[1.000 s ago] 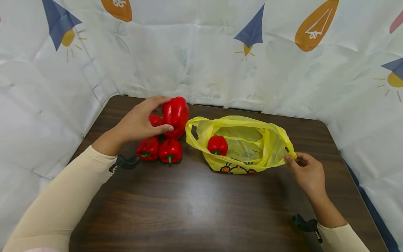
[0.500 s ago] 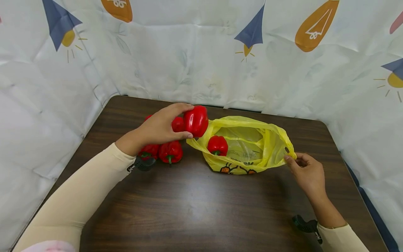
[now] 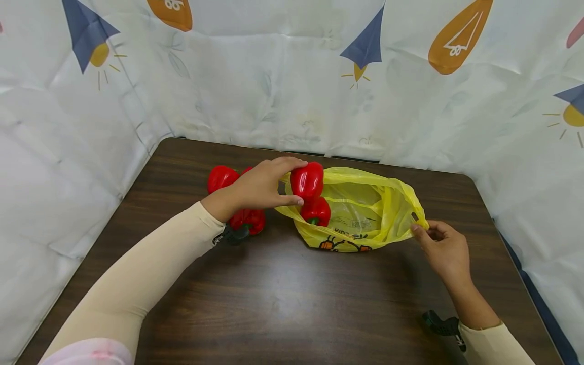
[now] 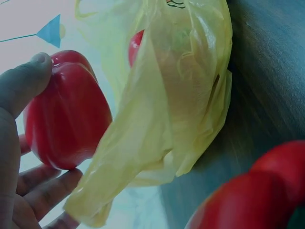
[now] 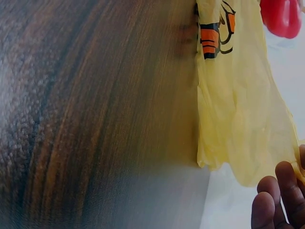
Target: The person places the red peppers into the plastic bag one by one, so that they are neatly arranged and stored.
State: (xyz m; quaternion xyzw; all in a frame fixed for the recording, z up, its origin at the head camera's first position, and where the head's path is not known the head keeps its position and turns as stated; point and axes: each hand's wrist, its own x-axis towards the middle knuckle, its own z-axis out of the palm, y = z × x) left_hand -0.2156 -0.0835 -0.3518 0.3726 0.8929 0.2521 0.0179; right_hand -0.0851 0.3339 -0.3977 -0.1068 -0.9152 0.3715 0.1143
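My left hand (image 3: 260, 185) holds a red bell pepper (image 3: 307, 181) between thumb and fingers, above the left end of a yellow plastic bag (image 3: 401, 197). In the left wrist view the held bell pepper (image 4: 69, 112) is beside the bag's wall (image 4: 143, 119). Inside the bag lies another red bell pepper (image 3: 316, 212), partly behind the held one. At the bag's right end, my right hand (image 3: 444, 251) pinches its handle and keeps the mouth spread. The right wrist view shows those fingers (image 5: 286, 186) at the bag's edge.
Several more red bell peppers stand left of the bag, partly hidden by my left hand and wrist; one (image 3: 222, 178) is behind the wrist, another (image 3: 251, 220) in front. All rest on a dark wooden table (image 3: 292, 304). A printed white sheet (image 3: 283, 91) hangs behind it.
My left hand has carried the bell pepper rightward from the group of peppers to above the bag's left end. My right hand stays at the bag handle.
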